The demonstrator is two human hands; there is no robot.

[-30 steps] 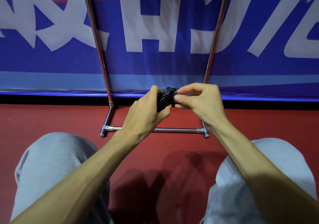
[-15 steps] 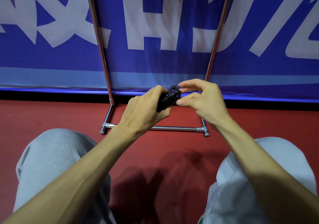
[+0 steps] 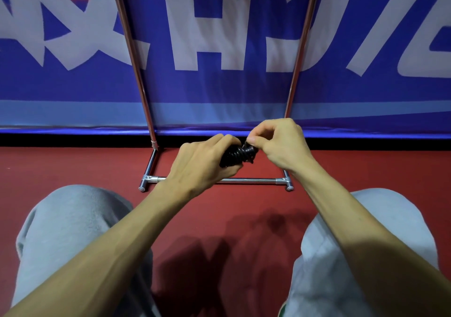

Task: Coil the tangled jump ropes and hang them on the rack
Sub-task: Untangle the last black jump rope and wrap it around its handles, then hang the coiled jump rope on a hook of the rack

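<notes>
Your right hand (image 3: 280, 143) has closed tighter, pinching the far-right end of the coiled rope (image 3: 238, 155); your left hand (image 3: 202, 163) grips its near-left end. Rack (image 3: 256, 180) stands beyond.

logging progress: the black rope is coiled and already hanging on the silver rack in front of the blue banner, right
Not quite. The black rope is coiled but not hanging on the silver rack: the left hand grips it and the right hand pinches its end, held before the rack. The head view shows this. The rack does stand in front of the blue banner.
</notes>
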